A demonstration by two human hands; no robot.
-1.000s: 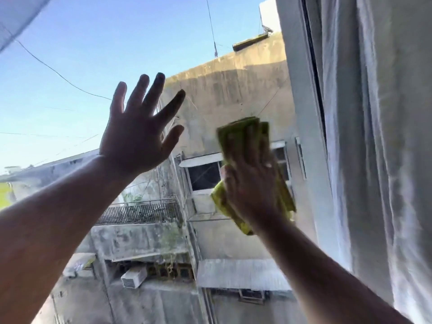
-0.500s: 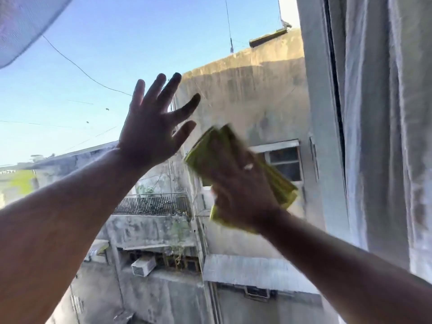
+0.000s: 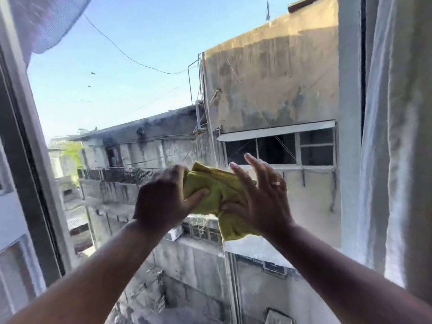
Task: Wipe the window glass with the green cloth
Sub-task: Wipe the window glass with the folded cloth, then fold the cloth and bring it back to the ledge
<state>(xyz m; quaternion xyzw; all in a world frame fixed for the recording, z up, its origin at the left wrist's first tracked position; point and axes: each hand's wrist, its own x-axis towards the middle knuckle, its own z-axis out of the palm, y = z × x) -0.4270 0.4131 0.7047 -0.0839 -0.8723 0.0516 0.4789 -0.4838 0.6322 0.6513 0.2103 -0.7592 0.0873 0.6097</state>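
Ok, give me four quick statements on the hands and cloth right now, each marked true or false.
1. Both hands touch the green cloth. True.
2. The left hand is spread flat on the glass. False: it grips the cloth's left end.
3. A ring shows on the right hand. True.
4. The white curtain hangs between the hands. False: it hangs at the right edge.
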